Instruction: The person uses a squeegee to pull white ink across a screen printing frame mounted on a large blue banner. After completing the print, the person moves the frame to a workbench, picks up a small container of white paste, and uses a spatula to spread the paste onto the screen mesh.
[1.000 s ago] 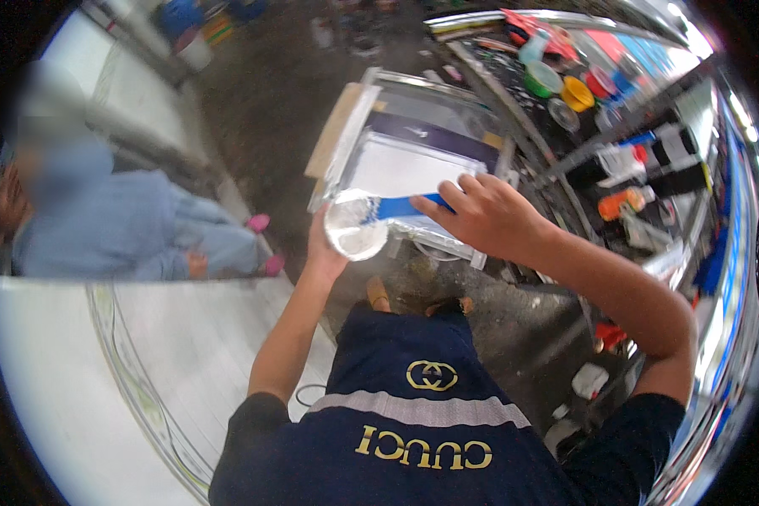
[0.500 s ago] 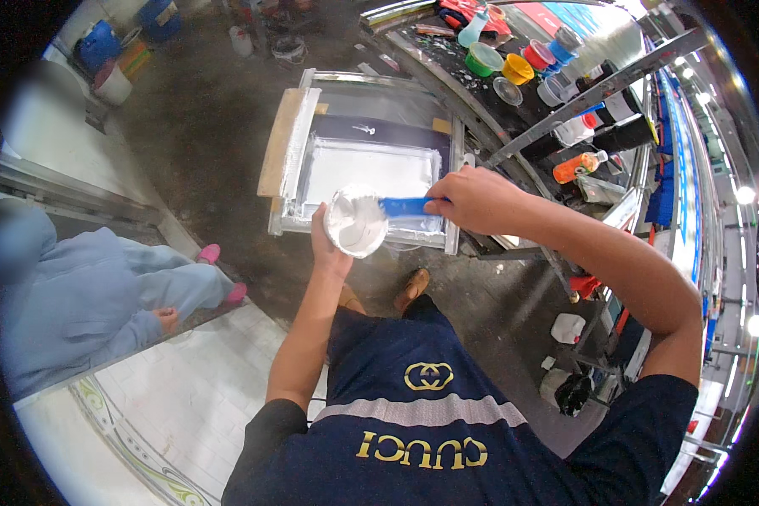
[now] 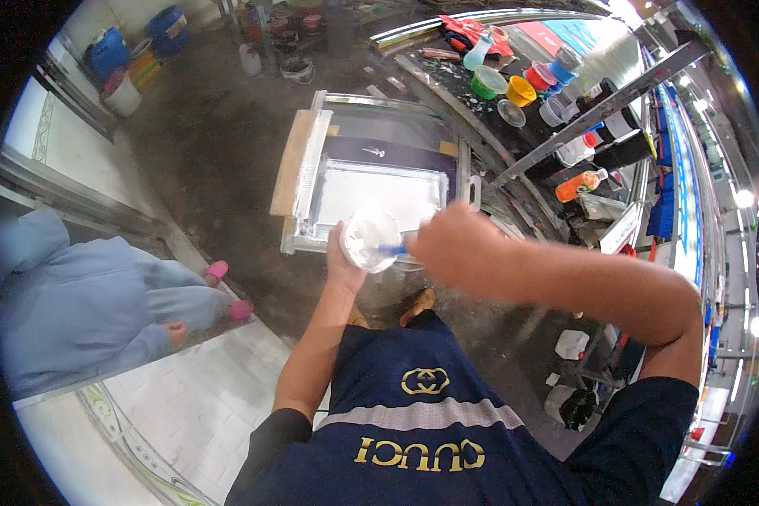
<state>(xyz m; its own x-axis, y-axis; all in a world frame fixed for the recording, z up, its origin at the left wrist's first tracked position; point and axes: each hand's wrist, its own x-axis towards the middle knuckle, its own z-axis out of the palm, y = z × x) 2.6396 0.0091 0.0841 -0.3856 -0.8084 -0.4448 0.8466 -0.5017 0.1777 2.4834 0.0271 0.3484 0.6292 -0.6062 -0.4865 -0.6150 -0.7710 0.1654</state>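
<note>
My left hand (image 3: 343,263) is wrapped round a tub (image 3: 371,240) of thick white paint, tilted so that its inside shows. In my right hand (image 3: 455,244), blurred by motion, is a blue-handled spatula (image 3: 393,250) whose blade is down in the tub's paint. Just beyond the tub lies a printing screen frame (image 3: 312,181), with white paint (image 3: 384,190) spread over its inner rectangle. Dark fabric (image 3: 396,153) with a small white mark shows through behind that rectangle.
On a bench at the right stand a green tub (image 3: 487,83), a yellow tub (image 3: 520,91) and an orange bottle (image 3: 580,185). A metal rail (image 3: 599,110) crosses there. To the left sits a person (image 3: 84,304) in light blue. Blue drums (image 3: 167,29) stand far left.
My right hand has come lower, and the spatula has gone deeper into the tub. The tub has shifted slightly right and down in view; the whole scene has shifted a little too.
</note>
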